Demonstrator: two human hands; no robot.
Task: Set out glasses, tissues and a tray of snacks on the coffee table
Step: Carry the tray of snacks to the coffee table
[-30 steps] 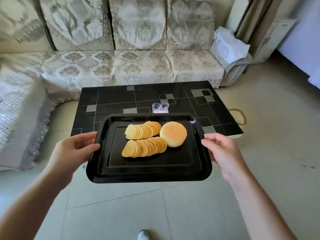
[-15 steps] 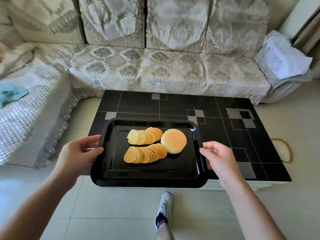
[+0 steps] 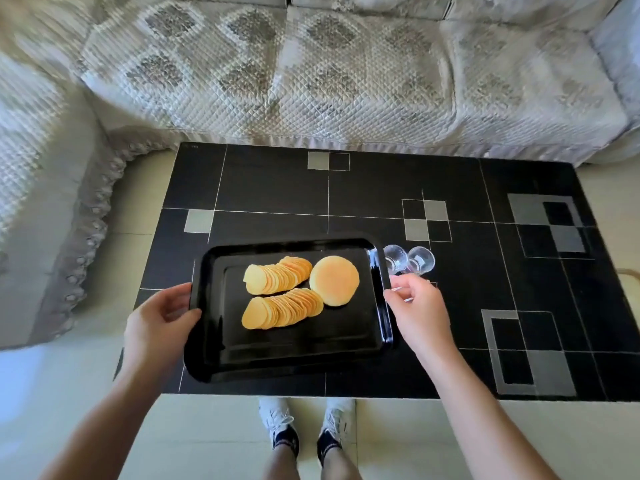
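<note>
- Head view: I see the black tray (image 3: pixel 214 341) over the near left part of the coffee table (image 3: pixel 277 188); I cannot tell if it already lies flat on the top or is a little above it.
- My left hand (image 3: pixel 156 323) grips the left rim of the tray, with the thumb curled over the edge and the fingers under it.
- My right hand (image 3: pixel 415 311) is at the right rim, the fingers curled; it looks like a pinch on the edge, but the contact is partly hidden.
- On the tray are two fanned rows of chips (image 3: pixel 280 292), one behind the other, and a round bun (image 3: pixel 334 280) touching them on the right.
- Two clear glasses (image 3: pixel 410 259) stand side by side on the table, just beside the far right corner of the tray and just beyond my right fingers.
- Behind the table is the sofa (image 3: pixel 346 81) with a quilted cover.
- My two shoes (image 3: pixel 304 424) are on the pale floor at the near table edge.
</note>
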